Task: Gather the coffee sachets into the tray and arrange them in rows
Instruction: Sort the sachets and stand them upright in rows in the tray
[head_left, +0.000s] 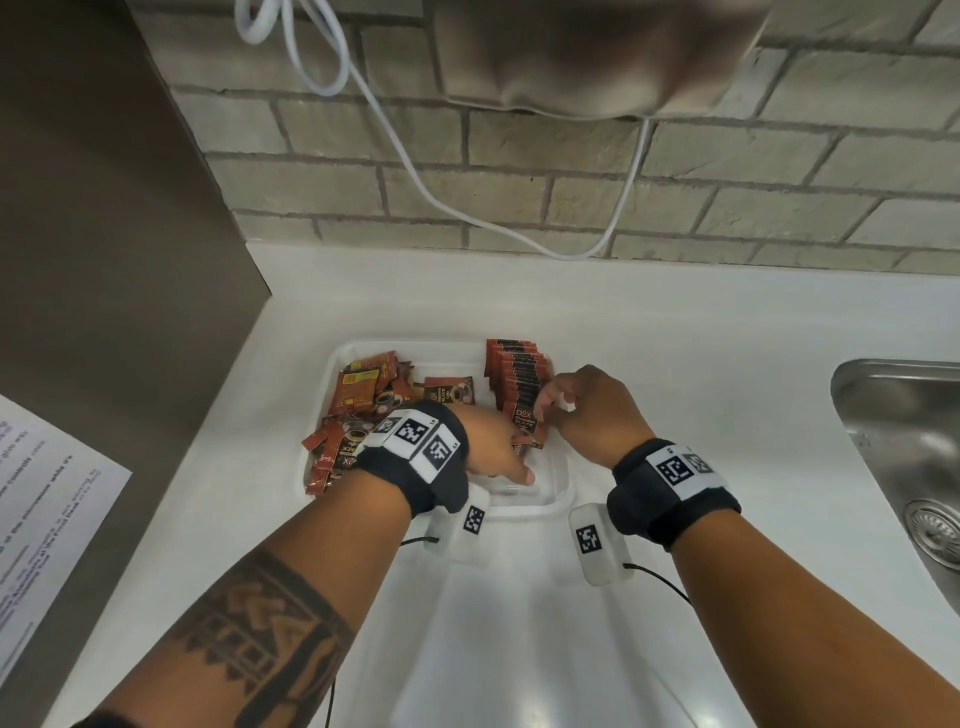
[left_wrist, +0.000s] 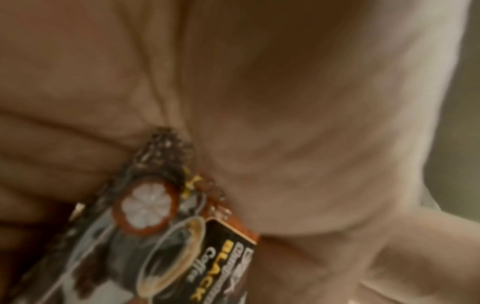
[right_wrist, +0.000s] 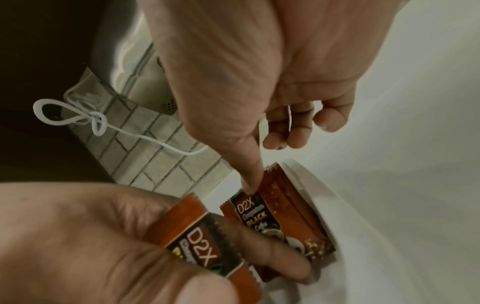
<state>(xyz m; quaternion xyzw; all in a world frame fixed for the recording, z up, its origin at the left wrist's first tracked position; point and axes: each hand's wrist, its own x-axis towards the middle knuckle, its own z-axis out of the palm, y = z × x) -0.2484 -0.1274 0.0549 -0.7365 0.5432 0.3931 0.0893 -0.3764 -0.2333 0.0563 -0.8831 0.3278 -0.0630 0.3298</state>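
Note:
A white tray (head_left: 405, 344) sits on the white counter. A loose pile of brown-orange coffee sachets (head_left: 358, 400) fills its left side. A row of sachets (head_left: 519, 379) stands on edge along its right side. My left hand (head_left: 511, 452) is inside the tray and grips a sachet (right_wrist: 192, 244) between thumb and fingers; the same sachet (left_wrist: 182, 246) shows against the palm. My right hand (head_left: 550, 410) is at the near end of the row. Its thumb (right_wrist: 249, 185) presses the top of the front sachet (right_wrist: 262, 220), and its other fingers curl loosely, holding nothing.
A steel sink (head_left: 904, 415) lies at the right edge of the counter. A printed sheet (head_left: 47, 493) lies at the left. A white cable (head_left: 415, 176) hangs down the brick wall behind the tray, under a blurred object (head_left: 597, 52).

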